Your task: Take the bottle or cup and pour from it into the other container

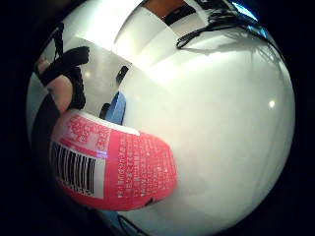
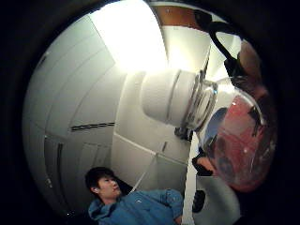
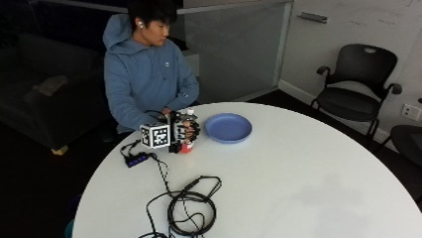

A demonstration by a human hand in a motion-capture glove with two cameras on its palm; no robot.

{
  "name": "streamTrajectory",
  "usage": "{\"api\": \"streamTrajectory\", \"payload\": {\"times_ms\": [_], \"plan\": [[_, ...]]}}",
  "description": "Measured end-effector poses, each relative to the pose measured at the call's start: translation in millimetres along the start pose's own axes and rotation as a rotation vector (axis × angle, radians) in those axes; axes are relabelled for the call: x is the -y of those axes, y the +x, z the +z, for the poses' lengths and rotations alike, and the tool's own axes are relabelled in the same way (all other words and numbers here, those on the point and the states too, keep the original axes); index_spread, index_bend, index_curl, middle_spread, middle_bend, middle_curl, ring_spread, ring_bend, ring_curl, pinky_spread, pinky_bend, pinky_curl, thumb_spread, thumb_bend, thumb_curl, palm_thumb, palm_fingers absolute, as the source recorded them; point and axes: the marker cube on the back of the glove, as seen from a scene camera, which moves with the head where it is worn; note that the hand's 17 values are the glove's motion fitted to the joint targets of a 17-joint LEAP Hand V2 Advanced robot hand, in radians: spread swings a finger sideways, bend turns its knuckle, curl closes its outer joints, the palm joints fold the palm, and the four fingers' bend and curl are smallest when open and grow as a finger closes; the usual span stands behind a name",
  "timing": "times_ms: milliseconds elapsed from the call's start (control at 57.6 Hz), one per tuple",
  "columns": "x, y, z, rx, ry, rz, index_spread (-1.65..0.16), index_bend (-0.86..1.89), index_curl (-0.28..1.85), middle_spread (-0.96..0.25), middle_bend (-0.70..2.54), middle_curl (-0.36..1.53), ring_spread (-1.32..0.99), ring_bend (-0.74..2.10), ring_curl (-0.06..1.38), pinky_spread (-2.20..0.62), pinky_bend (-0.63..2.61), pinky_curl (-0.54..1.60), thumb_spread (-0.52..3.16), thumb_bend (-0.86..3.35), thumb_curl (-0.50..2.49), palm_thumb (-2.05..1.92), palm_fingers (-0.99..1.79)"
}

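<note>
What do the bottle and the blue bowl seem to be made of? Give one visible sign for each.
Bottle: likely clear plastic, since the body is see-through, with a ribbed white cap and a glossy pink printed label. Blue bowl: smooth and matte, possibly plastic or ceramic; the look leaves it open.

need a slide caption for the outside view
Gloved right hand grips a capped bottle upright on the white table, beside a blue bowl.

bottle (image 2: 225,136): clear plastic w/ red label, fills much of view, close to palm
cap (image 2: 161,97): white, ribbed, still on neck
right hand (image 2: 251,63): bare fingertip + black straps at bottle's side
person (image 2: 136,201): blue hoodie, beyond bottle
bg: white panelled wall
</note>
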Motion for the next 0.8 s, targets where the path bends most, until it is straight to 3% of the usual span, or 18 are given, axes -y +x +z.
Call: {"api": "streamTrajectory", "payload": {"times_ms": [208, 503, 729, 799], "plan": [[24.1, -51.6, 29.9, -0.288, -0.203, -0.044, -0.15, 0.14, 0.35, -0.04, 0.33, 0.45, -0.10, 0.54, 0.39, -0.05, 0.56, 0.30, 0.32, -0.03, 0.62, 1.03, 1.11], [59.7, -117.2, 82.4, -0.828, -0.613, -0.052, -0.14, 0.13, 0.35, -0.05, 0.31, 0.47, -0.11, 0.52, 0.42, -0.08, 0.55, 0.32, 0.27, -0.04, 0.67, 1.03, 1.13], [70.9, -145.9, 132.9, -1.400, -0.826, -0.054, -0.14, 0.13, 0.36, -0.05, 0.30, 0.49, -0.11, 0.51, 0.43, -0.08, 0.54, 0.34, 0.26, -0.04, 0.69, 1.03, 1.13], [70.4, -150.8, 143.5, -1.560, -0.966, -0.129, -0.14, 0.13, 0.36, -0.05, 0.29, 0.49, -0.12, 0.50, 0.43, -0.08, 0.54, 0.34, 0.26, -0.04, 0.69, 1.03, 1.13]]}}
